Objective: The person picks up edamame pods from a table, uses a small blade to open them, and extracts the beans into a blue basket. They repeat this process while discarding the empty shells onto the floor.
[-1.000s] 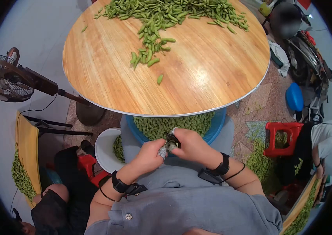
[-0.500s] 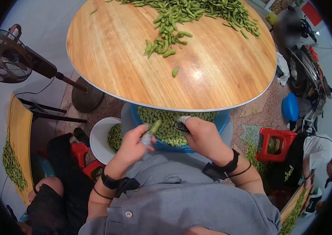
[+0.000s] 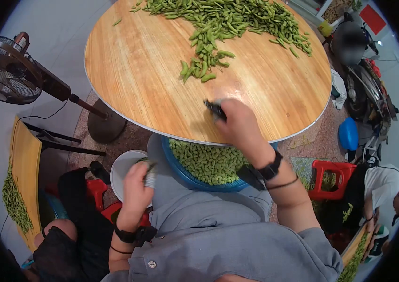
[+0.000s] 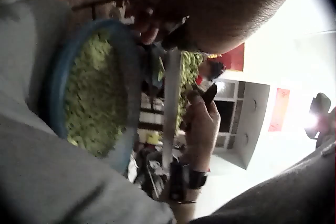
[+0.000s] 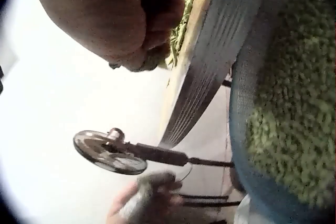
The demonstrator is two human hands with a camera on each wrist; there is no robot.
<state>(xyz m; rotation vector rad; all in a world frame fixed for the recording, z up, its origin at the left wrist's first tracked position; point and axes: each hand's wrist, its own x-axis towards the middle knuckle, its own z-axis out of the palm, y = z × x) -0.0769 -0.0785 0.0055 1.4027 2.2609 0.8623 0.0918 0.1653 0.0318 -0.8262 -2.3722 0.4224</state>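
Observation:
My right hand (image 3: 241,122) reaches over the near part of the round wooden table (image 3: 138,84). It grips a small black, flat tool (image 3: 216,111), whose exact kind is unclear; the tool also shows dark in the left wrist view (image 4: 210,94). Low over the white bucket (image 3: 115,175), my left hand (image 3: 136,190) pinches a green pod (image 3: 151,165) at its fingertips. Grey wrapping covers its thumb. Between the table edge and my lap stands a blue basin (image 3: 167,157) full of shelled green beans (image 3: 206,162). A heap of green pods (image 3: 237,19) covers the table's far side.
A standing fan (image 3: 13,73) is at the left, beside a smaller table (image 3: 23,160) with pods. On the right are a red stool (image 3: 332,176), a blue tub (image 3: 348,133) and another person (image 3: 383,183) bending forward. Someone's bare knee (image 3: 63,223) shows at lower left.
The hands worked together over the basin, then parted. My left hand has gone left to the bucket with the pod; my right hand has reached forward over the table, where a single pod lay.

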